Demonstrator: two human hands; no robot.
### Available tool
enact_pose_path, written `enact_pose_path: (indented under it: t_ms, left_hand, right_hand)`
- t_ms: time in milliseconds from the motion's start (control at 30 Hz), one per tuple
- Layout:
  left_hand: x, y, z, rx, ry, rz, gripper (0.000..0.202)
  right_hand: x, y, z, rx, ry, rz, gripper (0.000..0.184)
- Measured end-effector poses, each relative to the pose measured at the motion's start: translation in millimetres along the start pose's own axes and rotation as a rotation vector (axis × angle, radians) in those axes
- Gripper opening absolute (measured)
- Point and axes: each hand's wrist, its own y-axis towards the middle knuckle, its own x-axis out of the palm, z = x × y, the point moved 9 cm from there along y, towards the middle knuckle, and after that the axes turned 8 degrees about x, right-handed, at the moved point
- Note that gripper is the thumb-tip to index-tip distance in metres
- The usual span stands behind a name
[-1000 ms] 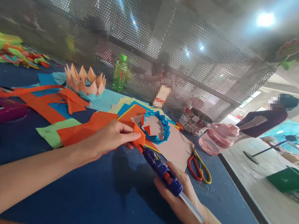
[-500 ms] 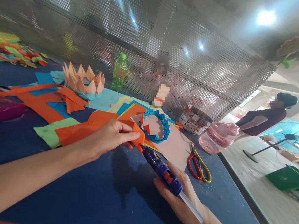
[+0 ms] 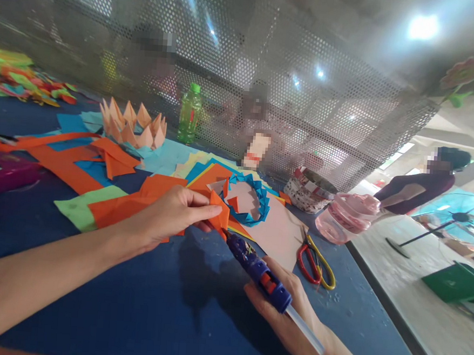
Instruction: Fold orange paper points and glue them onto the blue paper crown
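My left hand [image 3: 173, 216] pinches a small folded orange paper piece [image 3: 218, 215] just above the blue table [image 3: 130, 305]. My right hand [image 3: 288, 311] grips a blue glue gun [image 3: 260, 272] with an orange trigger and a clear glue stick out the back. Its nozzle touches the lower edge of the orange piece. Just beyond lies a ring of folded blue paper [image 3: 251, 200] on a pale pink sheet [image 3: 277, 232].
Red and yellow scissors [image 3: 316, 259] lie right of the pink sheet. Behind are a pink plastic jar [image 3: 345, 217], a woven paper basket [image 3: 307, 190], a green bottle [image 3: 190, 115], an orange paper crown [image 3: 133, 127], orange paper strips [image 3: 63, 162], a perforated metal screen [image 3: 268, 77]. A person [image 3: 418, 187] stands far right.
My left hand has tilted the orange piece slightly upward against the nozzle. The glue gun has barely shifted.
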Motion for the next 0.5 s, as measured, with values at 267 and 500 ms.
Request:
enact_pose_path:
  t_ms: [267,500]
  left_hand:
    - [-3.9,1.2,4.1,0.008,-0.024,0.042,0.015]
    - [-4.2,1.1,5.8,-0.003,-0.045,0.047,0.014]
  right_hand:
    - [1.8,-0.5,2.4,0.036,-0.01,-0.037,0.021]
    - [5.0,0.0,3.8,0.04,-0.015,-0.08,0.024]
